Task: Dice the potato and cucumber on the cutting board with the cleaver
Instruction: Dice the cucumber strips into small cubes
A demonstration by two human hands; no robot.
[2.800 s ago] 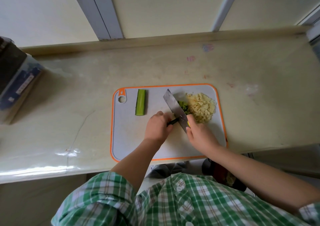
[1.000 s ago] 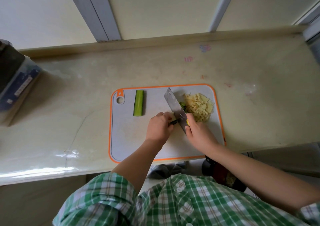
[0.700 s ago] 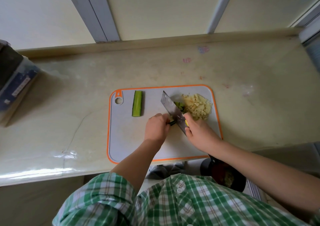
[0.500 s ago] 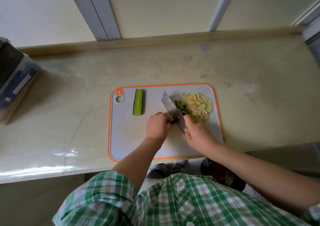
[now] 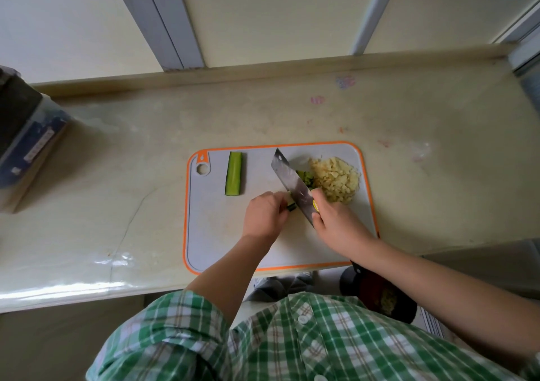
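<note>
Cucumber stub (image 5: 291, 206) is mid cutting board (image 5: 222, 234), held down by the left grip (image 5: 264, 215) with fingers curled over it. Only its dark green end shows, right against the blade. The right grip (image 5: 336, 223) is clamped on the cleaver (image 5: 289, 179) with one digit riding up the blade flat. The handle is hidden under the hand. The blade angles away and to the left; can't tell if the edge is on the board or lifted.

Just right of the blade, a small pile of cucumber dice (image 5: 305, 179) touches the diced potato (image 5: 334, 179) heaped at the board's far right corner. A second cucumber length (image 5: 233, 173) lies alone near the far left, beside the hang hole, and is not diced. The board sits at the front edge of the surface (image 5: 117, 161).

Judgement: potato looks done, cucumber roughly halfway. The stub looks good for only a few more cuts, so fingertips need tucking back from the edge. After that, pull the spare length in; it likely needs splitting lengthwise before cross-cutting.
</note>
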